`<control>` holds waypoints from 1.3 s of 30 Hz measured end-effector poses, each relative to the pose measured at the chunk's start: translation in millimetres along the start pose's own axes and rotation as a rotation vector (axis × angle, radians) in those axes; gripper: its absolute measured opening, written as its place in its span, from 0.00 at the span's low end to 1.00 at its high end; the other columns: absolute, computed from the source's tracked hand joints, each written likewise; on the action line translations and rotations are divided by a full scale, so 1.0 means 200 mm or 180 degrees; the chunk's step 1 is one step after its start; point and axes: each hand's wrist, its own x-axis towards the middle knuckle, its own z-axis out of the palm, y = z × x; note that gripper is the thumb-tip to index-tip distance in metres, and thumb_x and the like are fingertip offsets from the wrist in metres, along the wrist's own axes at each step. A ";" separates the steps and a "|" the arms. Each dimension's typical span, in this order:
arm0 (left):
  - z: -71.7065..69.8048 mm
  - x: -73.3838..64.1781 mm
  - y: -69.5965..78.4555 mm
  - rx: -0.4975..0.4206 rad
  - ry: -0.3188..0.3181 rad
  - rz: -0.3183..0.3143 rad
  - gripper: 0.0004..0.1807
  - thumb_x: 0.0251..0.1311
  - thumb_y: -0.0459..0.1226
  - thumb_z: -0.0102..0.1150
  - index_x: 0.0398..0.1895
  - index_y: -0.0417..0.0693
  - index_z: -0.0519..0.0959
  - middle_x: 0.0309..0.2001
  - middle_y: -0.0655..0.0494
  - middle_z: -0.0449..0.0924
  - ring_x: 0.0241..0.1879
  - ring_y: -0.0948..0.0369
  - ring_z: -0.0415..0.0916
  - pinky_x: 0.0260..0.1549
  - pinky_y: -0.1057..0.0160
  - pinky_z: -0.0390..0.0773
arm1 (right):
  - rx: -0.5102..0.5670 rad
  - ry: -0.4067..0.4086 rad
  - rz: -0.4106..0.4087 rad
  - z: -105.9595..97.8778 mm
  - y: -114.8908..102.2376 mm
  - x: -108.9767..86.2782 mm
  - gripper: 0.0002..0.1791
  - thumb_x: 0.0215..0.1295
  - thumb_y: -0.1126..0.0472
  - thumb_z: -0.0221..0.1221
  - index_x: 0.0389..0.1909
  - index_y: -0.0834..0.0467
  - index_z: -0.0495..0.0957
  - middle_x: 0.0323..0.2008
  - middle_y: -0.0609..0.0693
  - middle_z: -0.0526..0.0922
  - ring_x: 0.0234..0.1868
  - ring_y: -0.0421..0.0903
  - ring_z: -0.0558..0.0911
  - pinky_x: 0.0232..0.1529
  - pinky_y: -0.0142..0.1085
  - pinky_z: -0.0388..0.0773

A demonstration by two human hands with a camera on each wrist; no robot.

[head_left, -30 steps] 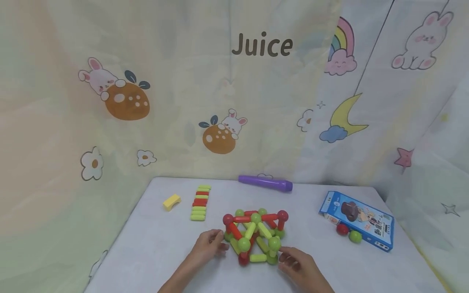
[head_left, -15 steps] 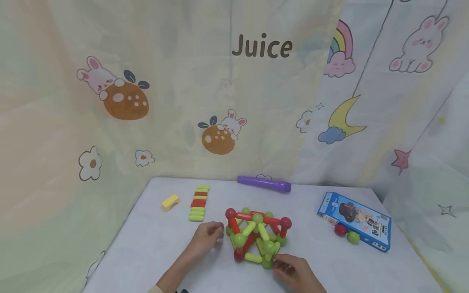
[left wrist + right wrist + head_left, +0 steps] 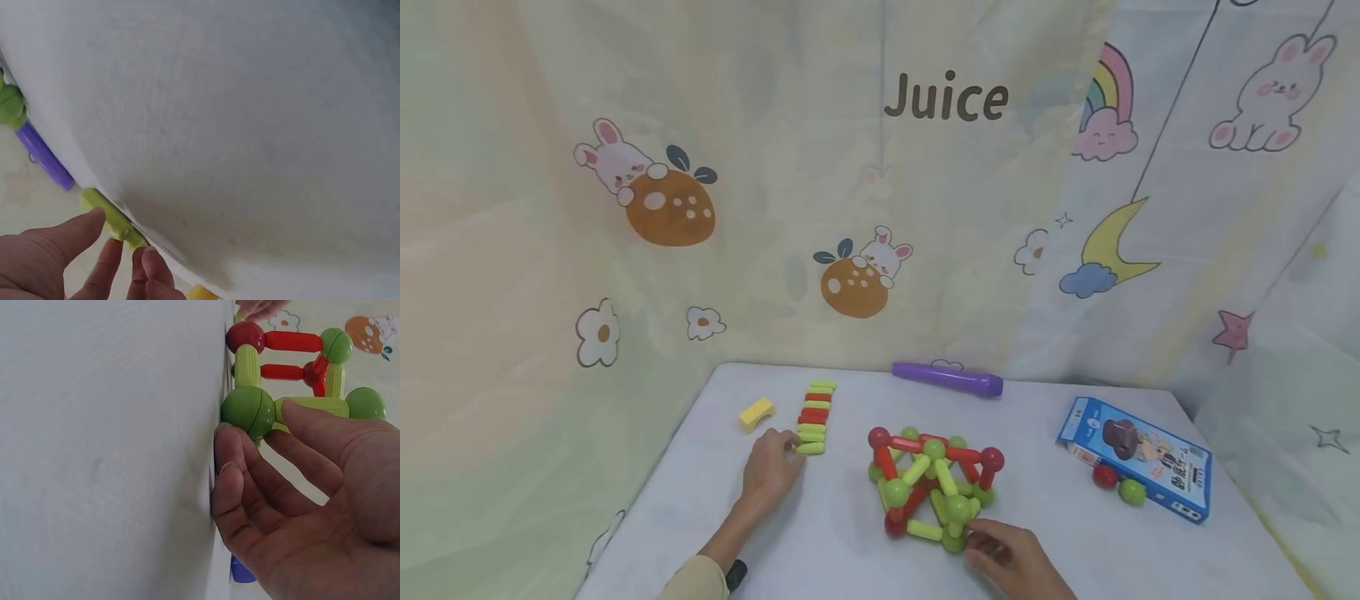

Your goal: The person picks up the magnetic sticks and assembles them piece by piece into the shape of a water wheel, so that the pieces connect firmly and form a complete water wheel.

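A red and green ball-and-stick structure [image 3: 925, 475] of magnetic rods stands at the table's middle. At its front right corner my right hand [image 3: 1015, 554] pinches a green upright rod [image 3: 315, 406], the thumb on one side and a finger behind; other fingertips lie by the green ball [image 3: 249, 412] at its base. My left hand [image 3: 771, 467] is at the near end of a row of red and green rods [image 3: 814, 415]. Thumb and fingers of that hand pinch the nearest green rod [image 3: 106, 209], as the left wrist view shows; it still lies at the table.
A yellow arched block [image 3: 756, 412] lies left of the rod row. At the back edge lies a purple microphone-like tube [image 3: 947, 379]. A blue box [image 3: 1138, 458] is on the right, with a red ball [image 3: 1105, 476] and a green ball [image 3: 1132, 492] beside it.
My left hand has left the structure's left side and moved left to the rod row. The structure turned slightly, then stayed put. My right hand remains at its front right corner.
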 end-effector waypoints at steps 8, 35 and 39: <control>0.01 -0.02 0.04 0.0310 -0.0013 0.0328 0.09 0.57 0.28 0.78 0.38 0.39 0.86 0.32 0.49 0.86 0.29 0.58 0.79 0.34 0.54 0.85 | -0.0082 0.0079 0.0082 0.01 -0.01 0.00 0.23 0.76 0.55 0.67 0.63 0.66 0.81 0.43 0.47 0.87 0.40 0.38 0.81 0.41 0.29 0.80; -0.07 -0.41 0.60 -0.0461 -0.0152 0.2594 0.13 0.53 0.33 0.84 0.41 0.53 0.92 0.40 0.69 0.90 0.42 0.68 0.76 0.41 0.67 0.77 | -0.0020 0.0150 0.0149 0.02 0.00 -0.01 0.26 0.76 0.54 0.66 0.65 0.67 0.80 0.44 0.46 0.87 0.41 0.40 0.81 0.43 0.28 0.79; -0.03 -0.41 0.62 -0.0398 -0.0151 0.2718 0.12 0.53 0.33 0.85 0.39 0.56 0.92 0.39 0.70 0.90 0.41 0.68 0.74 0.38 0.70 0.72 | -0.0017 0.0143 0.0110 0.01 0.00 -0.01 0.25 0.77 0.55 0.66 0.65 0.67 0.80 0.44 0.47 0.87 0.41 0.39 0.81 0.43 0.28 0.79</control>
